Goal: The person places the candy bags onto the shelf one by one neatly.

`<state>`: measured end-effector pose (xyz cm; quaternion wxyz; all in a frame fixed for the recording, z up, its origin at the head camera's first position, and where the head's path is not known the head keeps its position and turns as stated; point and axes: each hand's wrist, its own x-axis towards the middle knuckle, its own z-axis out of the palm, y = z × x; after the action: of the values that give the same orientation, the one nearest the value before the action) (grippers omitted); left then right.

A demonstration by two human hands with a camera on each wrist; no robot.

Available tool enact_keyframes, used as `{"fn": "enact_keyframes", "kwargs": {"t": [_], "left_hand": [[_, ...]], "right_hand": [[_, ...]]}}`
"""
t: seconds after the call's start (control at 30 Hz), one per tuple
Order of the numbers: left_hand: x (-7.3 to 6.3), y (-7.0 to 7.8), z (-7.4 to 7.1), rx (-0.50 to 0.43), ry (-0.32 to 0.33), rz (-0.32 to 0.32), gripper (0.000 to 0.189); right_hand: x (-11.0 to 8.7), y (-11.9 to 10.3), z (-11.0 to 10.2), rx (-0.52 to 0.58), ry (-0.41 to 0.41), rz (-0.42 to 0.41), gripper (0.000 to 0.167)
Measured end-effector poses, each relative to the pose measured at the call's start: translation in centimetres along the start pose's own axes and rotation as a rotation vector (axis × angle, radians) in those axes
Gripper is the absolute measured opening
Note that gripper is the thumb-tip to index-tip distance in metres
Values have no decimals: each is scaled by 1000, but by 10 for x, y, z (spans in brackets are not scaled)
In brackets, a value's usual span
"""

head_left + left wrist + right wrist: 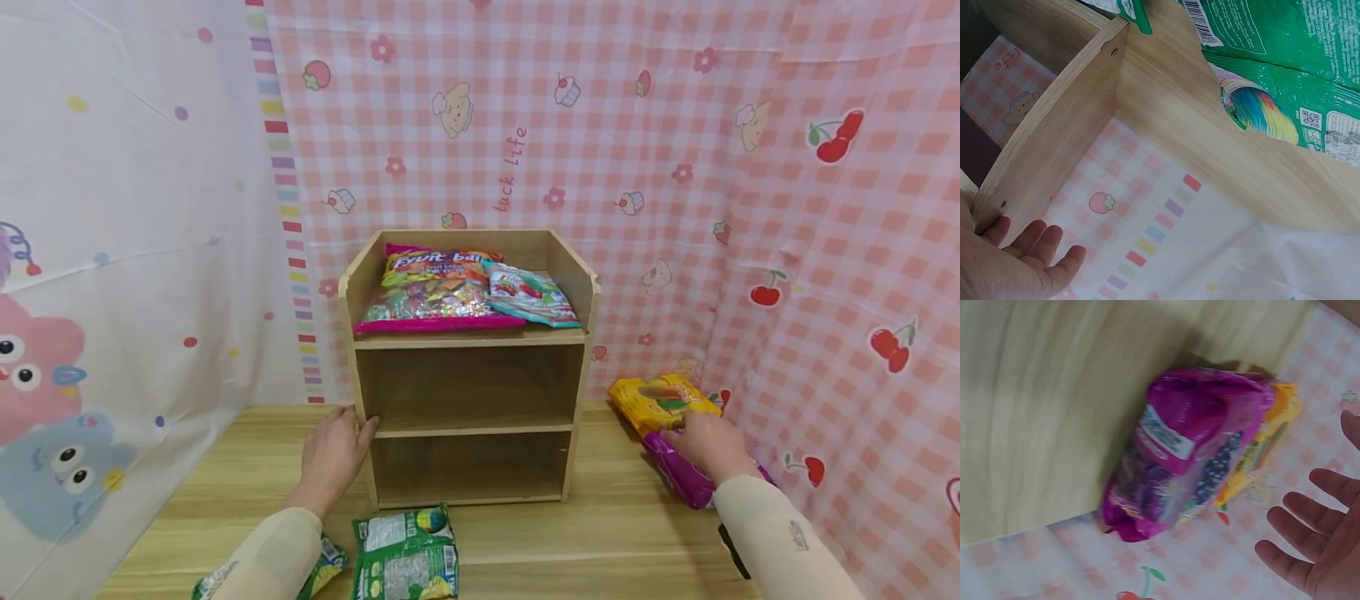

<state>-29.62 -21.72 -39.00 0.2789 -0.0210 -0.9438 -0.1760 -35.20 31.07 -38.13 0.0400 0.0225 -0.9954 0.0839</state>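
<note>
A small wooden shelf unit stands at the centre. My left hand holds the front edge of its left side panel, fingers along the outside and thumb at the front. In the left wrist view the fingers lie beside the panel. My right hand is over a purple candy bag and a yellow candy bag at the right. In the right wrist view that hand is spread with nothing in it, beside the purple bag with a white barcode label.
On the top tier lie a large fruit ball candy bag and a smaller teal-edged bag. A green bag lies before the unit, another green bag partly under my left forearm. Patterned cloth hangs behind and at both sides.
</note>
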Motion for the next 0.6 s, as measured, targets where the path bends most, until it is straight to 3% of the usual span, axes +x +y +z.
{"fn": "enact_keyframes", "kwargs": {"t": [0.37,0.47,0.6], "left_hand": [[-1,2,-2,-5,-11,-3,34],[-1,2,-2,-8,-18,-11,34],[-1,2,-2,-9,-23,-16,35]], "right_hand": [[-10,4,33,-24,-98,87,100],[-10,1,42,-32,-110,91,99],[-13,1,56,-26,-131,87,86]]}}
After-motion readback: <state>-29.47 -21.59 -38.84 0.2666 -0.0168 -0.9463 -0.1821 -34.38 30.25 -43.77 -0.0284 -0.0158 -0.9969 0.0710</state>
